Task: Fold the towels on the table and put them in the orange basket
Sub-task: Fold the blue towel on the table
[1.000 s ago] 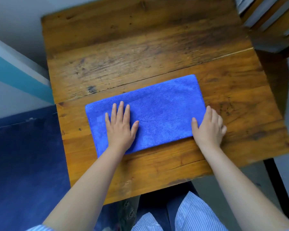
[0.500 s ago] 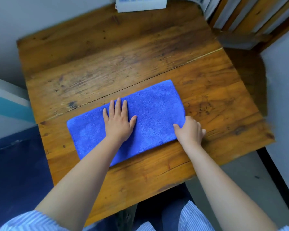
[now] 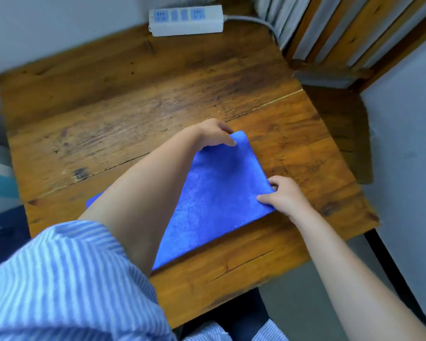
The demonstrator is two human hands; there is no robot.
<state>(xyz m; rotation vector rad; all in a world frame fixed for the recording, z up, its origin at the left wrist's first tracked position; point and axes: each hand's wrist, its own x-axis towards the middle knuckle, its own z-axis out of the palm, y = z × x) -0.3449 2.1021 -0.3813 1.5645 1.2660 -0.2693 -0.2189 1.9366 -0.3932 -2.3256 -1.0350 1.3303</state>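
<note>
Now my left hand (image 3: pixel 213 134) reaches across and pinches the far right corner of the blue towel (image 3: pixel 217 198), lying flat on the wooden table (image 3: pixel 133 99). My right hand (image 3: pixel 284 196) seems to pinch the near right corner, fingers curled.

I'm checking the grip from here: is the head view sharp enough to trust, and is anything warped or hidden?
Head view: soft even light, no glare; wide-angle bends the table edges; the striped sleeve is blurred and the left forearm hides part of the blue towel. The left hand and right hand pinching the towel's right corners read clearly. No orange basket is in view.
</note>
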